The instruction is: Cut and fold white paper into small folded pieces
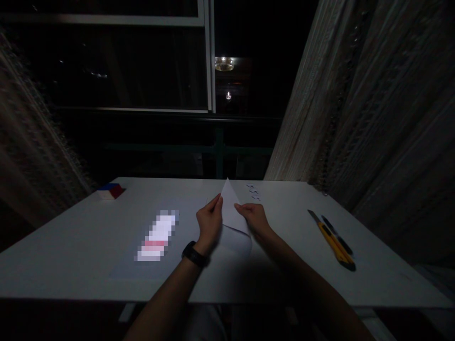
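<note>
A sheet of white paper (232,213), folded to a point at its far end, is held up between my hands above the table. My left hand (210,220), with a black watch (195,254) on the wrist, pinches the paper's left edge near the tip. On the right edge, my right hand (254,217) grips with thumb and fingers. The paper's near end curls loosely downward. Left of my hands lies a lit, blurred-out phone-like screen (157,237), apparently on a pale sheet.
At the right of the white table (71,255) lie a yellow utility knife (334,244) and a dark pen (337,234). A blue, red and white block (111,190) sits at the far left. Small dark marks (253,192) show beyond my right hand. Curtains (309,94) flank a dark window.
</note>
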A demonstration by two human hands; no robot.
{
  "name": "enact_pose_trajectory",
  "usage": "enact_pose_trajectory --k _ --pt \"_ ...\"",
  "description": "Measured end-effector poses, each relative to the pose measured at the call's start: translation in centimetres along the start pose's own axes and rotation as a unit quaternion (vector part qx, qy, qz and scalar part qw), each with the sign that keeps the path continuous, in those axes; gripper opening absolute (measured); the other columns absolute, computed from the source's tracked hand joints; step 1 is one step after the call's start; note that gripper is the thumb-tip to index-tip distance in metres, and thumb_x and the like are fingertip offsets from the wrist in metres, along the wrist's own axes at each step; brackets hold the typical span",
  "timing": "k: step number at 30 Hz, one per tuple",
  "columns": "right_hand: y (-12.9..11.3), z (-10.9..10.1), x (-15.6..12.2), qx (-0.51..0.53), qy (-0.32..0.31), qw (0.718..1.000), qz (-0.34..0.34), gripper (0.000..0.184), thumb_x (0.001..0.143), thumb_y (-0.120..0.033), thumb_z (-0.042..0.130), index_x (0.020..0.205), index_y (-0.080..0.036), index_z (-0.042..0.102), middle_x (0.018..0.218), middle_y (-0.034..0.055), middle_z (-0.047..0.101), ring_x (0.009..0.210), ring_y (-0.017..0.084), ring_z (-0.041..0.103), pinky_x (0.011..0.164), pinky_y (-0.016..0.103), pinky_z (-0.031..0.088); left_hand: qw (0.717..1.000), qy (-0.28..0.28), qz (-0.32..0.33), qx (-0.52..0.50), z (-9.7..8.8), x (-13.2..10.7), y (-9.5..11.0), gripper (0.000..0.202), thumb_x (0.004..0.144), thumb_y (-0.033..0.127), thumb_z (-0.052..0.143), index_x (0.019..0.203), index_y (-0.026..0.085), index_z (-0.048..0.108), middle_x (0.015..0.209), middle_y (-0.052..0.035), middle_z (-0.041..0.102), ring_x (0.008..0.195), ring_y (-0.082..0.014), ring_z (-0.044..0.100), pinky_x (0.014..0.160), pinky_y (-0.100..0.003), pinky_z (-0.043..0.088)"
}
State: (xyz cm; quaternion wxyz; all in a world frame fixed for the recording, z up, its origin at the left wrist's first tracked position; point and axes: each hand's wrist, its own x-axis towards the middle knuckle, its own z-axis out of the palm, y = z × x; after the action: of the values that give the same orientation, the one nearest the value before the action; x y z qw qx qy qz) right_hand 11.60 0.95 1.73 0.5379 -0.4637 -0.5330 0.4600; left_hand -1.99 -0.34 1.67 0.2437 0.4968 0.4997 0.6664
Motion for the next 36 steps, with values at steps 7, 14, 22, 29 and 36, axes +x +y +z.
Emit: enact_pose_trajectory --k 7,14,22,29,36 --pt "-0.5 -1.4 0.5 -0.017 -0.117 0.993 0.009 0.035 0.059 -0.045 0.07 0.056 -0.011 0.065 0.049 0.0011 0.059 0.045 0.01 0.048 0.047 0.023 0.034 0.976 -0.107 -0.152 -0.115 -0.5 0.6 1.1 0.043 0.062 0.042 0.07 0.09 0.009 0.069 0.069 -0.0077 0.069 0.06 -0.018 0.063 0.055 -0.027 0.049" --pt "-0.8 -1.9 0.4 -0.058 -0.194 0.979 0.008 0.037 0.06 -0.047 0.069 0.057 -0.01 0.067 0.049 0.0016 0.059 0.046 0.01 0.047 0.048 0.024 0.034 0.951 -0.13 -0.228 -0.163 -0.6 0.9 0.8 0.036 0.054 0.041 0.076 0.067 0.008 0.067 0.054 -0.0057 0.064 0.043 -0.0139 0.056 0.043 -0.023 0.042" --pt "-0.5 -1.7 0.6 -0.066 -0.175 0.982 -0.009 0.036 0.061 -0.045 0.069 0.054 -0.01 0.065 0.046 -0.0005 0.056 0.044 0.008 0.043 0.047 0.023 0.031 0.941 -0.144 -0.227 -0.205 -0.6 1.2 0.6 0.041 0.058 0.051 0.07 0.062 0.011 0.065 0.055 -0.0045 0.064 0.047 -0.0137 0.057 0.047 -0.024 0.044" --pt "-0.5 -1.7 0.4 -0.066 -0.173 0.983 -0.009 0.039 0.061 -0.048 0.068 0.053 -0.011 0.064 0.045 -0.0005 0.054 0.042 0.009 0.042 0.045 0.023 0.029 0.933 -0.159 -0.222 -0.233 -0.7 1.3 0.7 0.044 0.062 0.047 0.069 0.083 0.009 0.067 0.068 -0.009 0.068 0.056 -0.0163 0.062 0.055 -0.027 0.048" --pt "-1.0 -1.5 0.1 -0.075 -0.234 0.969 -0.017 0.035 0.062 -0.045 0.068 0.052 -0.012 0.064 0.043 -0.0019 0.052 0.043 0.008 0.04 0.045 0.022 0.029 0.953 -0.089 -0.208 -0.201 -0.8 1.6 1.2 0.04 0.059 0.041 0.073 0.079 0.007 0.068 0.077 -0.0136 0.07 0.057 -0.0162 0.062 0.054 -0.025 0.047"
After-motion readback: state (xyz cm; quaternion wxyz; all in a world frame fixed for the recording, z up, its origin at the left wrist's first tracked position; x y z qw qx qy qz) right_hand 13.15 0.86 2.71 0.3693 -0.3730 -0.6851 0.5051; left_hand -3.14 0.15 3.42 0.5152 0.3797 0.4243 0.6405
